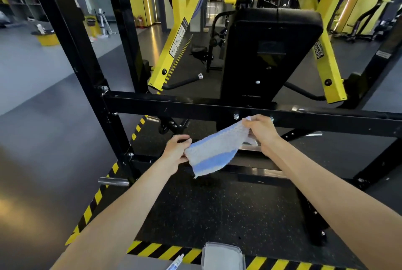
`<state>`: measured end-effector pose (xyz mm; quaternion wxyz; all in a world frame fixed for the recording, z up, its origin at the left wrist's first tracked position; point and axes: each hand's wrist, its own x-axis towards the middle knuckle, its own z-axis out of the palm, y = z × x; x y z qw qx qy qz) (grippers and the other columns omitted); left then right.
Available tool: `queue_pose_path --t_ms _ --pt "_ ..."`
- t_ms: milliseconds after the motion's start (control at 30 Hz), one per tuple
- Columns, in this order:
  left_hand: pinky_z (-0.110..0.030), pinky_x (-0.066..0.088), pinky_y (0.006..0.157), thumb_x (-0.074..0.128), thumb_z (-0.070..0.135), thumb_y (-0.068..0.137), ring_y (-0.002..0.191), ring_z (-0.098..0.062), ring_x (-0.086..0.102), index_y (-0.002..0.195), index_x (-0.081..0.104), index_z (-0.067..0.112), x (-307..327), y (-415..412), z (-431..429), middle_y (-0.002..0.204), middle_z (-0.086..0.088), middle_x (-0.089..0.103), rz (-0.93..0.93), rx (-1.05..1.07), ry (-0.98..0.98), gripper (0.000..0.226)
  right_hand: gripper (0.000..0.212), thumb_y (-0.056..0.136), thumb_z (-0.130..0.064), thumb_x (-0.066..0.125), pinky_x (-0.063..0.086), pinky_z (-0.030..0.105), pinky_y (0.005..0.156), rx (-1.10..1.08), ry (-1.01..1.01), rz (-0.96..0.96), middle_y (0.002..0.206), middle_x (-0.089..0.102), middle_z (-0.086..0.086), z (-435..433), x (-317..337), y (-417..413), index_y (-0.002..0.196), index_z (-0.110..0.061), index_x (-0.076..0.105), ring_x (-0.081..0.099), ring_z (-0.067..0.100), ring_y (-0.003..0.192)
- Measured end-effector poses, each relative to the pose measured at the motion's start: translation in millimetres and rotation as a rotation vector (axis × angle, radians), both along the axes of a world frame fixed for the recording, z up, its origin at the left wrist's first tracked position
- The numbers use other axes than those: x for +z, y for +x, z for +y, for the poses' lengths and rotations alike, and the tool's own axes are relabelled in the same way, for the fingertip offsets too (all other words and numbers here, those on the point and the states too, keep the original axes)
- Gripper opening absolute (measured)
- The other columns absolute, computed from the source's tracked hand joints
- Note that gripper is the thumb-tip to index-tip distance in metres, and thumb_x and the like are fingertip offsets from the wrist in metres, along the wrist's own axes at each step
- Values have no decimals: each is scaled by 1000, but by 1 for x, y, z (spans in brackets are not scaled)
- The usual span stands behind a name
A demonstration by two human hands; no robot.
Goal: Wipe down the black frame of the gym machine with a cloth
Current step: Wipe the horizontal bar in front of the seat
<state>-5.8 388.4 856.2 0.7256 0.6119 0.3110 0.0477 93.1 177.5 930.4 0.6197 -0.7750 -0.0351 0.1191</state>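
A white cloth with a blue stripe [214, 151] is stretched between both hands, just below and in front of the machine's black horizontal crossbar [185, 104]. My left hand [177, 150] pinches its lower left end. My right hand [260, 130] grips the upper right end, close under the crossbar near two bolts. The cloth hangs in the air and does not touch the frame. A black upright post [71, 48] joins the crossbar at the left.
Yellow arms [174, 37] and a black padded backrest [267, 52] stand behind the crossbar. Speckled black rubber mat [217, 211] with yellow-black hazard tape lies below. A clear plastic box [221, 256] and a small tube [175, 263] sit at the bottom edge. A lower black bar [250, 169] crosses under the cloth.
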Motion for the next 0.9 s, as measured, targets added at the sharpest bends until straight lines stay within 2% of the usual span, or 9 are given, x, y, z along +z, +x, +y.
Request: queue_pose_path --t_ms 100,167,233,333,467,567,633,767,900 --pt "-37 52 87 70 0 83 103 -23 62 129 47 25 31 -1 0 120 -12 56 20 -340 97 58 11 92 -16 62 45 30 67 -28 -52 -123 78 59 7 -15 8 9 85 -7 60 56 21 77" --pt "-36 51 92 67 -14 75 105 -27 60 132 48 22 47 2 -3 120 -17 54 78 -437 326 70 11 91 -19 62 44 27 62 -38 -127 -198 81 61 6 -27 14 16 87 -9 62 57 20 77" --pt "-36 50 94 68 -16 71 103 -30 60 131 53 14 61 9 -9 115 -20 58 75 -355 502 68 11 91 -20 60 41 24 54 -44 -216 -269 79 61 6 -40 19 23 91 -9 61 57 20 74" --pt "-32 51 84 72 -9 77 92 -23 59 127 55 7 79 18 -21 105 -16 58 11 -231 554 56 16 91 -17 58 40 27 54 -63 -286 -311 77 58 2 -60 20 34 103 -7 58 55 17 66" --pt "-26 43 81 71 -3 80 101 -21 56 115 65 9 90 22 -38 108 -6 57 9 -205 743 38 42 89 -14 65 54 35 59 -27 -235 -148 92 57 7 -80 26 44 124 -13 41 60 20 68" --pt "-23 43 76 70 -5 79 93 -18 61 93 73 5 93 24 -49 93 -4 67 20 -202 781 18 11 87 -7 68 55 33 57 54 -150 54 88 61 14 -90 35 53 95 -4 60 58 18 62" --pt "-26 46 79 72 -3 78 91 -18 63 88 75 4 95 26 -54 90 -7 70 39 -177 799 13 7 85 -3 70 54 26 55 163 -99 147 77 63 12 -99 40 58 81 -1 64 59 14 57" --pt "-28 48 86 72 1 81 94 -16 63 87 74 6 95 24 -57 91 -3 69 36 -160 765 8 24 77 6 74 49 22 64 350 -216 74 75 57 11 -114 38 66 95 17 61 54 19 69" --pt "-18 46 68 71 6 84 76 -9 59 74 73 12 99 19 -58 80 1 67 81 -164 720 12 8 78 -1 75 46 27 66 377 -344 -124 63 58 6 -116 29 71 75 -4 69 54 14 61"
